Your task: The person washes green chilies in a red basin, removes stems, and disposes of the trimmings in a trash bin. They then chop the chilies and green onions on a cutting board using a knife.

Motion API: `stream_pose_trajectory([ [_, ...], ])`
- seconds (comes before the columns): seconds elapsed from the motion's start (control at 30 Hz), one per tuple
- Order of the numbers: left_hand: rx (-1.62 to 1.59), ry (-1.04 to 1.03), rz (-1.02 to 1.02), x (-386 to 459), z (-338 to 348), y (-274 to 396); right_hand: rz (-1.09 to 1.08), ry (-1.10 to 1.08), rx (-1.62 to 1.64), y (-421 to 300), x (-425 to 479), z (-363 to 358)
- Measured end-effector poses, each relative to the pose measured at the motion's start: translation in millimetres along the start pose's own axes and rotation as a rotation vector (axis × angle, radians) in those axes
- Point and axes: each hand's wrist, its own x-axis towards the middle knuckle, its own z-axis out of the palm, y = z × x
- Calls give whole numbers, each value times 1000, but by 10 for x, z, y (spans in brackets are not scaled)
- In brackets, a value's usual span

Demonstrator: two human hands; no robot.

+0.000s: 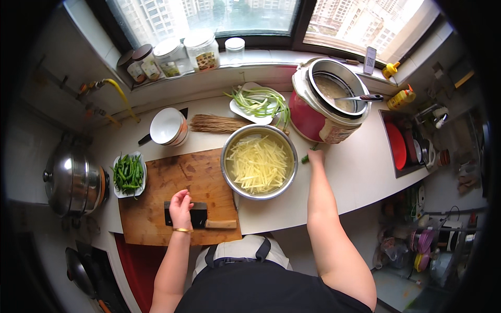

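My left hand [181,210] is above a cleaver [199,216], its fingers loosely bent and nothing visible in them. The cleaver lies flat on a wooden cutting board [156,184], its wooden handle pointing right. To the right, my right hand [317,156] grips a green chili pepper [305,159] over the white countertop [352,168]; my fingers partly hide it. Between my arms stands a steel bowl [224,172] of pale potato strips [258,164] in water. A white dish [144,172] heaped with green chili peppers [128,172] sits at the board's left edge.
Behind the bowl are a straw brush [215,123] and a plate [245,113] of scallions [262,102]. A red electric cooker [307,117] bears a metal pot [337,84] with a spoon. Stacked bowls [168,127], a steamer pot [74,180] and a sink [403,170] flank the counter.
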Motion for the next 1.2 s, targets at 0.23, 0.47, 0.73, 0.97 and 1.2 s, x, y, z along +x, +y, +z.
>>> stream_pose_trajectory([
  [0.23,-56,-133,-176,-29,65,-15,-148,167,-164,68,-884,-678],
  [0.47,-89,-584,-419,-85,64,73,-548,-627,358,-971,-2897,-397],
  [0.73,-32,-354,-435,279,-1126,-222,-388,-1114,371,-1322,-4399,1450],
  [0.97,869,-125,205,669,-2141,-392,-164,-1228,691,-1375,-4814,1867],
  [1.2,893,-38,319,776,-2419,-521,-202,-1115,568,-1453,-4988,1923],
])
